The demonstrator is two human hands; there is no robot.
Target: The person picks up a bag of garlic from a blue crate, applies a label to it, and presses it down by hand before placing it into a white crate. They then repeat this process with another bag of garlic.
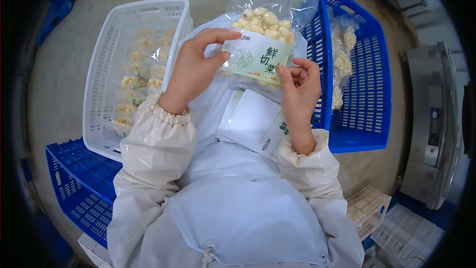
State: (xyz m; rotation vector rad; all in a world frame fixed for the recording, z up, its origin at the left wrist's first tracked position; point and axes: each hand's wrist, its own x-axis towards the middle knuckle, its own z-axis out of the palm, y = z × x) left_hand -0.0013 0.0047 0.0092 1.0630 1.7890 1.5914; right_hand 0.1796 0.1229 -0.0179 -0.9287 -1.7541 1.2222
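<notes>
A clear plastic bag of peeled garlic cloves (270, 20) lies in front of me, its loose upper end spread away from me. Across its lower part is a pale green-and-white printed label (255, 59). My left hand (201, 62) is on the label's left edge, thumb and index finger closed there. With thumb and fingers pinched, my right hand (301, 89) holds the label's lower right corner. Several more labels (253, 119) rest in a stack on my apron, below the bag and between my wrists.
To the left stands a white crate (94, 94) with several bagged portions of garlic. A blue crate (367, 84) on the right holds several filled bags (342, 62) along its inner side. Another blue crate (74, 183) is at lower left. A metal machine (429, 124) stands far right.
</notes>
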